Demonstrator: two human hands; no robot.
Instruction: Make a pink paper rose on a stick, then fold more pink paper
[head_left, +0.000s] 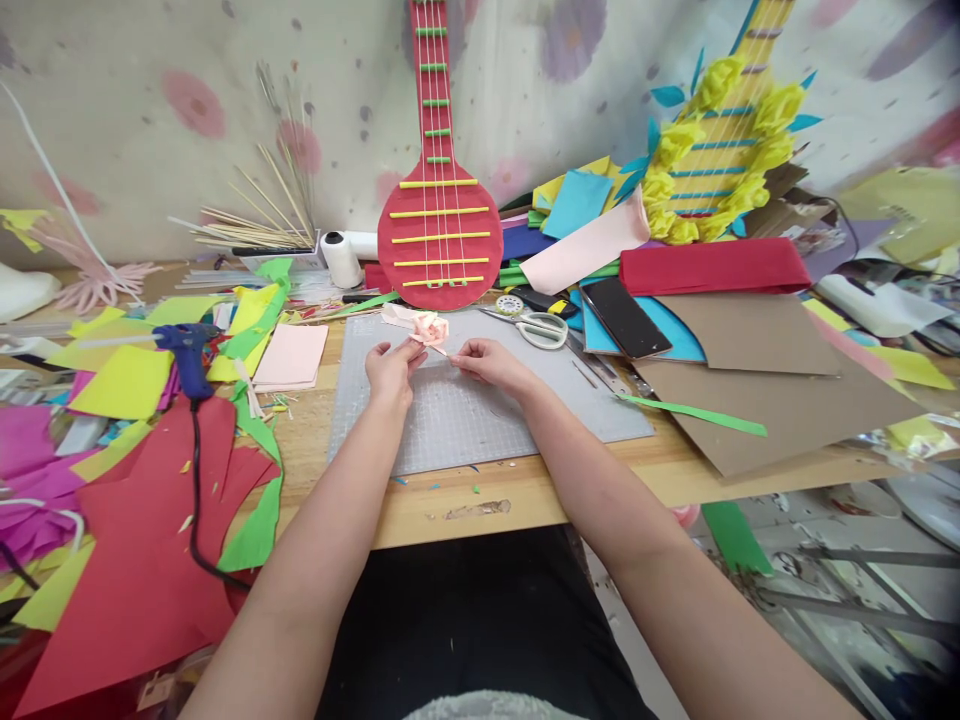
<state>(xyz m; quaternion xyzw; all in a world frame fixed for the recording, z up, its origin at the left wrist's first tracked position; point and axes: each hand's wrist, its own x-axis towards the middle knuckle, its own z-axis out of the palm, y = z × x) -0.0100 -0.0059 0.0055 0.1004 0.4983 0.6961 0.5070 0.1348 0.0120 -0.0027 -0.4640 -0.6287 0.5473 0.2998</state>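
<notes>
A pale pink paper flower (430, 329) is held above the grey cutting mat (480, 410). My left hand (391, 372) pinches it from below on its left side, fingers closed round the base. My right hand (491, 362) is closed in a pinch on the thin stick end (442, 351) that sticks out under the flower toward the right. A pale paper strip (399, 315) shows just behind the flower; whether it is joined to the flower I cannot tell. White-handled scissors (541, 330) lie on the mat beyond my right hand.
A red paper lute (440, 240) leans on the wall, with a yellow flowered one (724, 150) at right. The blue glue gun (187, 355) and pink paper squares (291, 356) lie left. A phone (626, 316) and brown cardboard (772, 410) lie right.
</notes>
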